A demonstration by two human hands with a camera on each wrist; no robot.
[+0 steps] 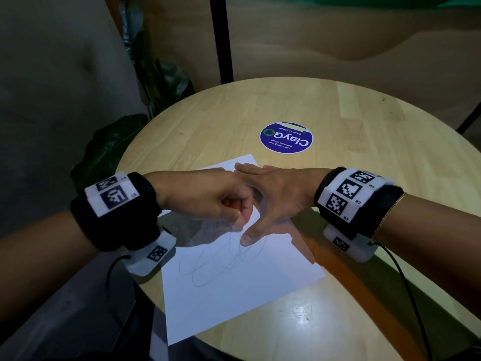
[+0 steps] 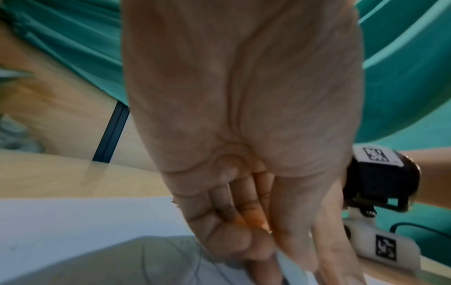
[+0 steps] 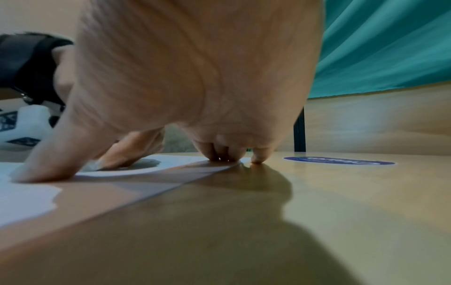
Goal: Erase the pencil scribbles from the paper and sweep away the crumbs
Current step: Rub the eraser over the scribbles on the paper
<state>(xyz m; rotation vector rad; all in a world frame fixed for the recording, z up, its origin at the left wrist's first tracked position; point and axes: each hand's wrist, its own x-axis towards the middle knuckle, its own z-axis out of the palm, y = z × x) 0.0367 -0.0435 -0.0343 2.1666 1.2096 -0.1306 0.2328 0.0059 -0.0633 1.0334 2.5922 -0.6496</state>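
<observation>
The right hand [image 1: 276,194] lay flat, pinning the paper [image 1: 234,290] near the table's [image 1: 364,121] near-left edge, while the left hand [image 1: 208,196] pinched a white eraser [image 2: 290,268] on the scribbles [image 1: 208,267], so I'd say short light strokes toward that pinning thumb to avoid creasing.

Mid-frame: left hand [image 1: 216,196] fisted, pinching something pale, hard to make out, against white paper [image 1: 234,285]. Right hand [image 1: 278,196] flat on the sheet, thumb [image 1: 251,234] splayed lower. Pencil scribbles [image 1: 216,261] below. Blue round sticker [image 1: 286,138] above centre on wooden table [image 1: 364,142].
</observation>
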